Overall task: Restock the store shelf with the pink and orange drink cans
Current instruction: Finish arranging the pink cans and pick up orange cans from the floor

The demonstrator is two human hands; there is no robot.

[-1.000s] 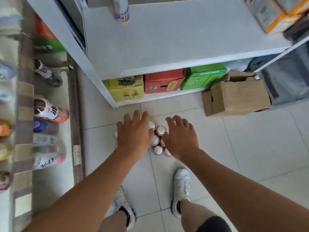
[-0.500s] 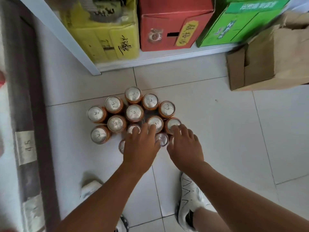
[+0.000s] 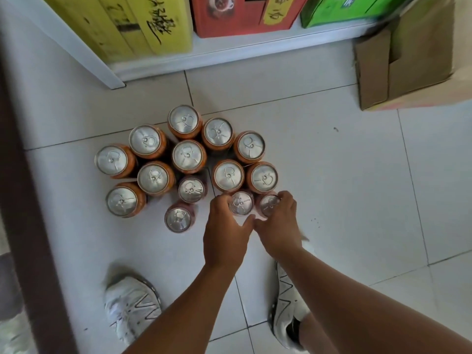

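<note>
Cans (image 3: 189,156): standing clustered.
Left hand (image 3: 224,238): your fingers are curling round a pink can (image 3: 241,203) at the cluster's five o'clock.
Right hand (image 3: 279,226): you're gripping the neighbouring can (image 3: 269,206).

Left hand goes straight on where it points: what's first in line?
The pink can that the left hand grips; next behind it an orange can, gap unclear.

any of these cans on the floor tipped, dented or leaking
Nothing stands out. All the drink cans stand upright on the tiled floor, lids unopened, no spill visible. The left hand and right hand each hold one can.
</note>
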